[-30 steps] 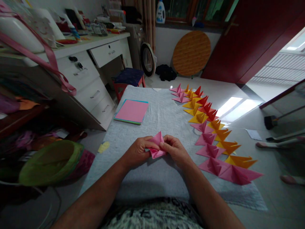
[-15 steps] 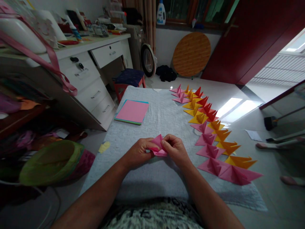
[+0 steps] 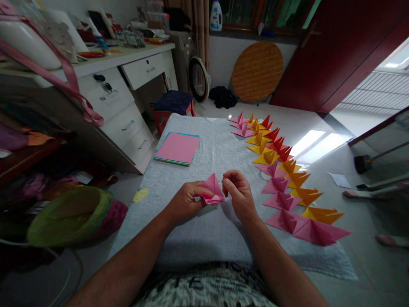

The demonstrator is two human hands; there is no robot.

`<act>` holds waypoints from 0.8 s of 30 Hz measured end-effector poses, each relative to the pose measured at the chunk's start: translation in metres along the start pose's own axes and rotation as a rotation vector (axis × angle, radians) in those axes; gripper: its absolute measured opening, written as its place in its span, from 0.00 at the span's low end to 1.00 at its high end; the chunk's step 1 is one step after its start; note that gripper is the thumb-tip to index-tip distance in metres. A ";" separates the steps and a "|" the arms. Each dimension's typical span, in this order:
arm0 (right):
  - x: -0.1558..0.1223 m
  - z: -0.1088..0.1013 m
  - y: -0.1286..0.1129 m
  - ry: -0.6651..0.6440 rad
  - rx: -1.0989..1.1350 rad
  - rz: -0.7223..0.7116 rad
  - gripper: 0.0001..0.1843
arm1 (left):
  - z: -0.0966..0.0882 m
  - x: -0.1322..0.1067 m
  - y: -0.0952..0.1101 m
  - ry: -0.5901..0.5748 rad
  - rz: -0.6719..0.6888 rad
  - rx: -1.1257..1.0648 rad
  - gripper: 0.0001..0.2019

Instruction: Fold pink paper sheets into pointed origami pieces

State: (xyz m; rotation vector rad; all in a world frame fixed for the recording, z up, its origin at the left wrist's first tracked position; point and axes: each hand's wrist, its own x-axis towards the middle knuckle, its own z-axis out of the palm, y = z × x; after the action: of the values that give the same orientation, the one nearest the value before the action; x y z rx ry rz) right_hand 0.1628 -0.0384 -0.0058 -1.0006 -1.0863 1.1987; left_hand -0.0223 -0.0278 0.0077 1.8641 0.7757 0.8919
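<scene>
A folded piece of pink origami paper (image 3: 213, 186) is held over the cloth-covered table, its pointed tip upward. My left hand (image 3: 190, 197) pinches its left side, with the thumb in front and the other fingers partly behind it. Just right of the paper is my right hand (image 3: 239, 194), its fingers curled in and the thumb close to the index finger. Nothing shows in its grip, and I cannot tell whether a fingertip touches the paper's right corner. A stack of square paper (image 3: 177, 148), pink on top, lies beyond my left hand.
Rows of folded paper cranes (image 3: 281, 186) in pink, yellow, orange and red line the right side of the table (image 3: 220, 140). A yellow scrap (image 3: 140, 195) rests by the left edge. A green basket (image 3: 68, 213) stands on the floor at left, below a white desk (image 3: 121, 119).
My right hand has come off the pink paper and shifted slightly right. The paper's upright point shows taller and more fully now. My left hand keeps its hold.
</scene>
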 end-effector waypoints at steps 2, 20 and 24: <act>-0.003 -0.002 -0.001 -0.006 -0.007 -0.063 0.08 | -0.002 -0.001 -0.001 0.088 0.025 0.032 0.06; -0.016 0.003 -0.002 -0.001 -0.562 -0.599 0.11 | -0.004 -0.001 -0.005 0.261 0.065 0.090 0.06; -0.016 0.004 -0.001 -0.008 -0.614 -0.670 0.13 | -0.003 -0.001 -0.003 0.286 0.117 0.083 0.06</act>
State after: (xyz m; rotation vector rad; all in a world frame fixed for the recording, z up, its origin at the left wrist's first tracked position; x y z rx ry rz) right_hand 0.1586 -0.0543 -0.0059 -0.9535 -1.6760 0.3228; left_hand -0.0258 -0.0256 0.0062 1.8932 0.8945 1.2360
